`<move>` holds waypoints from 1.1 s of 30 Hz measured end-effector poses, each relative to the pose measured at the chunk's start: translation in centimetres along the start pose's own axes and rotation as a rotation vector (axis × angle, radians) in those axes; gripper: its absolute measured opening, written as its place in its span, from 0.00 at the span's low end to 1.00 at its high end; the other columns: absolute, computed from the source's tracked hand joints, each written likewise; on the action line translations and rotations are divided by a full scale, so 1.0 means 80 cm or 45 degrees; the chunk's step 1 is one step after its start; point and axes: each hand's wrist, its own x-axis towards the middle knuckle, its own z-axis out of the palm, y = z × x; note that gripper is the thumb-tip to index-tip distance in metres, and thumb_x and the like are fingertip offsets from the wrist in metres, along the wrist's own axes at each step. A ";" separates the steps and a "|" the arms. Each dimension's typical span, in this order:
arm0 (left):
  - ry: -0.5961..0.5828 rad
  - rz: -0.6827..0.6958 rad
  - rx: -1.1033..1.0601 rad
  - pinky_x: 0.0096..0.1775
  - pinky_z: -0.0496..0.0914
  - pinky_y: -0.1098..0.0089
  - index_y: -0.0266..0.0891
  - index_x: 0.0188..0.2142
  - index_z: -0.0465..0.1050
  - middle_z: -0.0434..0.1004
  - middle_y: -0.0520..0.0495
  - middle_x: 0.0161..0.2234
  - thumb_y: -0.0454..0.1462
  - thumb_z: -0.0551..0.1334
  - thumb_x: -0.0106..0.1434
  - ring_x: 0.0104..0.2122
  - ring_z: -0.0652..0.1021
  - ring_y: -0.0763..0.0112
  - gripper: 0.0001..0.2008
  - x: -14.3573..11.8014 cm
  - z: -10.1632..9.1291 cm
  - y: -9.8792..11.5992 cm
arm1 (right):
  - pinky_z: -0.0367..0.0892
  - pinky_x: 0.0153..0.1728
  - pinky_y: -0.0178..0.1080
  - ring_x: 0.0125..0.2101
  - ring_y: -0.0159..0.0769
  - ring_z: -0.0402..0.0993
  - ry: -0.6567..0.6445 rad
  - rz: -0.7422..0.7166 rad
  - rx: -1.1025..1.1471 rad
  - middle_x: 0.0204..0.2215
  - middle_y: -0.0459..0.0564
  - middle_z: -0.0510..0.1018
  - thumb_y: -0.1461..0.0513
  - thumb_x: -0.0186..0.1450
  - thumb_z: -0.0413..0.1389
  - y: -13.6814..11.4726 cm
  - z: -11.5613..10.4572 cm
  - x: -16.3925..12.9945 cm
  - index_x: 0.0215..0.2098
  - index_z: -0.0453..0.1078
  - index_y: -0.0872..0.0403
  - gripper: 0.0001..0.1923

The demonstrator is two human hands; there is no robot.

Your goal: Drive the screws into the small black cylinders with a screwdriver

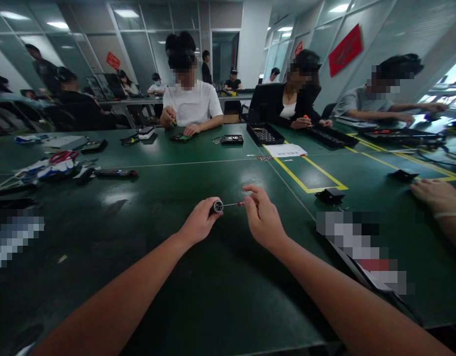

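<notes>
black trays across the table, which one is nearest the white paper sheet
The black tray in front of the person in the black jacket; the white paper sheet lies just beside it. The long tray lies farther right, past the yellow line.

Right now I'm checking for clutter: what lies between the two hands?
In the head view, only the thin screwdriver spans from the right hand to the small dark cylinder held by the left hand.

- Two bare forearms enter from the lower edge of the view, above the green table [220, 296].
- The left hand [200, 222] and right hand [263, 220] wear no gloves, rings or watch.
- No sleeves show; both arms are uncovered.
</notes>
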 end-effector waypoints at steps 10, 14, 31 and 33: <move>0.011 0.023 0.037 0.53 0.69 0.56 0.43 0.50 0.69 0.75 0.46 0.47 0.35 0.60 0.68 0.48 0.74 0.60 0.11 -0.001 0.000 0.001 | 0.61 0.30 0.38 0.26 0.36 0.72 -0.060 0.068 -0.089 0.28 0.47 0.78 0.54 0.74 0.44 -0.008 -0.005 0.001 0.44 0.73 0.51 0.18; 0.028 -0.014 0.028 0.54 0.69 0.55 0.42 0.50 0.69 0.75 0.46 0.48 0.35 0.60 0.68 0.49 0.74 0.59 0.11 0.001 -0.001 0.001 | 0.61 0.28 0.39 0.23 0.35 0.70 -0.144 0.040 -0.081 0.29 0.46 0.78 0.57 0.73 0.46 -0.009 -0.002 -0.002 0.53 0.69 0.51 0.15; 0.039 0.025 0.089 0.53 0.69 0.56 0.43 0.50 0.70 0.76 0.47 0.47 0.34 0.61 0.68 0.48 0.75 0.59 0.11 0.002 -0.001 0.001 | 0.61 0.28 0.38 0.24 0.35 0.72 -0.179 0.034 -0.123 0.28 0.46 0.78 0.58 0.72 0.48 -0.012 -0.002 -0.005 0.51 0.71 0.51 0.15; 0.037 0.009 0.097 0.53 0.69 0.56 0.43 0.50 0.70 0.76 0.46 0.47 0.34 0.61 0.68 0.48 0.75 0.59 0.12 0.001 -0.002 0.002 | 0.59 0.27 0.38 0.23 0.35 0.69 -0.199 0.023 -0.131 0.25 0.44 0.75 0.58 0.72 0.48 -0.012 -0.003 -0.006 0.53 0.70 0.51 0.15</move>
